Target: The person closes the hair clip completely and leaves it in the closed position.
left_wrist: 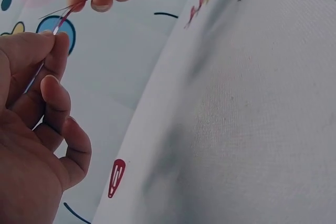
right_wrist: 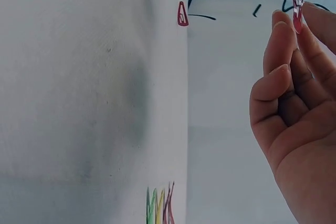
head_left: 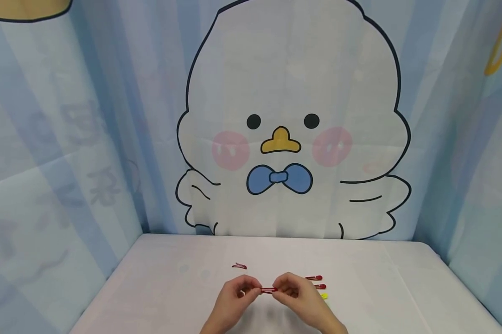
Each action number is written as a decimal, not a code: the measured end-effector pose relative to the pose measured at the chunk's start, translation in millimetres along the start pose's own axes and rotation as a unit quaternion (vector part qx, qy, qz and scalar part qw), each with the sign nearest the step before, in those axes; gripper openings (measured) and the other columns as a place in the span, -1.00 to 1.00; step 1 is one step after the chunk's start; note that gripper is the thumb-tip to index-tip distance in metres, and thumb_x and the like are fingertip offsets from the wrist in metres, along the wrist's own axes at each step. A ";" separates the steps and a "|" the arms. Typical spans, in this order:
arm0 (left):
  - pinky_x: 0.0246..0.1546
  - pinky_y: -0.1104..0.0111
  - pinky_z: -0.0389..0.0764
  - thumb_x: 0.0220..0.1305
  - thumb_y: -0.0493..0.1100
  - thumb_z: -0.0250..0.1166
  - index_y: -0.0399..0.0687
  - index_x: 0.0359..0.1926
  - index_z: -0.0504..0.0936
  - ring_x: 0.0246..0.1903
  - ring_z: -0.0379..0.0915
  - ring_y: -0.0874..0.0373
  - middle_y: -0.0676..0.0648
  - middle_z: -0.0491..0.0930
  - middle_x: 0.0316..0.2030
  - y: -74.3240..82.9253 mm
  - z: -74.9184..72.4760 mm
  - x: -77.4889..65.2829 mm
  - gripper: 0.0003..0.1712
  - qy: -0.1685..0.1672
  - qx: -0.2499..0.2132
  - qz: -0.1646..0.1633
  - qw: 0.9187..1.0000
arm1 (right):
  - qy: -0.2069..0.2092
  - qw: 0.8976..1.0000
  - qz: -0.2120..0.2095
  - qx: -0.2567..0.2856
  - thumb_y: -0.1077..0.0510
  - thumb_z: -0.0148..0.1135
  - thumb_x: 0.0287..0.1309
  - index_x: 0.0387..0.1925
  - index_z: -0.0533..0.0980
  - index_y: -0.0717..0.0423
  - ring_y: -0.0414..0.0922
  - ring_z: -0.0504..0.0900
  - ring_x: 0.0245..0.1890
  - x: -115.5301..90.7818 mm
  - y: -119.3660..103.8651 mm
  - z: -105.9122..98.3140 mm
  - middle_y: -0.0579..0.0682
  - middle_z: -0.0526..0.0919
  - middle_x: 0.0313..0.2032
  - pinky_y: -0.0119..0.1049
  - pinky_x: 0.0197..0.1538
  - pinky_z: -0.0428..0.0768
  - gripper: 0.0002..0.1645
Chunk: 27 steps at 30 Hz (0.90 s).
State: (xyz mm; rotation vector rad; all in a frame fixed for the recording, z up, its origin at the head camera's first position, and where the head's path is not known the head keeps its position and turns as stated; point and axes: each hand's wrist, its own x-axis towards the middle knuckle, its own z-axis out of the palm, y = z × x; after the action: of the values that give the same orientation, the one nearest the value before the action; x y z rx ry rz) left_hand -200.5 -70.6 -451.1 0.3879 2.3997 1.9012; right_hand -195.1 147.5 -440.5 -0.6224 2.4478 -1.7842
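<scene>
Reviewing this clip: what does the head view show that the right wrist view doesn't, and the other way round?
Only the head view: the printed blue bow tie and yellow beak on the backdrop.

Only the right wrist view: green clip parts beside the yellow clip.

Both: the left hand and right hand pinching the held red clip, the lone red clip on the table, and the row's yellow and red clips, partly visible.

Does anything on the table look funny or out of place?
Nothing seems broken. One red clip lies alone beyond the left hand, apart from the row of clips beside the right hand, so it looks left out.
</scene>
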 end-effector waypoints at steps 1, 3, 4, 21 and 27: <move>-0.32 0.36 0.38 0.32 -0.23 0.37 -0.20 -0.19 0.69 -0.34 0.45 0.11 0.03 0.64 -0.37 -0.3 0.3 -0.4 -0.88 -0.001 -0.003 -0.001 1.000 | -0.002 1.000 -0.001 0.001 0.19 0.39 0.24 -0.18 0.59 0.19 -0.22 0.59 -0.39 -0.2 -0.2 0.4 -0.06 0.66 -0.32 -0.37 -0.30 0.56 -0.82; -0.34 0.37 0.38 0.31 -0.23 0.37 -0.19 -0.19 0.69 -0.35 0.44 0.13 0.03 0.64 -0.36 -0.9 1.1 -1.3 -0.89 -0.002 -0.007 0.003 1.000 | -0.002 1.000 -0.004 -0.003 0.19 0.40 0.24 -0.22 0.59 0.18 -0.23 0.57 -0.42 -0.6 -1.1 1.2 -0.06 0.66 -0.34 -0.38 -0.32 0.55 -0.84; -0.35 0.38 0.38 0.31 -0.23 0.38 -0.18 -0.19 0.69 -0.35 0.44 0.14 0.03 0.64 -0.36 -1.0 1.5 -1.7 -0.89 -0.001 -0.008 0.005 1.000 | -0.002 1.000 -0.006 -0.005 0.19 0.40 0.23 -0.24 0.60 0.18 -0.24 0.56 -0.43 -0.7 -1.5 1.5 -0.06 0.66 -0.35 -0.38 -0.33 0.55 -0.84; -0.37 0.36 0.37 0.29 -0.25 0.37 -0.21 -0.13 0.69 -0.36 0.39 0.13 0.03 0.63 -0.33 -1.7 1.9 -6.0 -0.83 -0.020 -0.038 -0.010 0.999 | 0.032 0.999 -0.009 -0.034 0.17 0.42 0.21 -0.29 0.60 0.16 -0.26 0.53 -0.46 -1.5 -4.1 4.1 -0.11 0.64 -0.39 -0.38 -0.34 0.53 -0.85; -0.37 0.38 0.38 0.27 -0.20 0.40 -0.15 -0.19 0.71 -0.40 0.40 0.17 0.05 0.63 -0.38 0.0 4.2 -5.4 -0.87 -0.002 -0.019 -0.005 1.000 | 0.036 0.999 -0.012 -0.030 0.16 0.42 0.21 -0.30 0.61 0.14 -0.26 0.54 -0.47 -1.7 -4.6 5.6 -0.13 0.65 -0.39 -0.38 -0.36 0.52 -0.86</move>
State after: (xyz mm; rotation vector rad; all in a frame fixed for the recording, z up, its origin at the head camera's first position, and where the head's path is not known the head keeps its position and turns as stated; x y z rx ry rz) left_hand -194.5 -67.8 -452.7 0.3771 2.3549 1.9378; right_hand -190.7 141.9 -438.5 -0.6032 2.5614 -1.7779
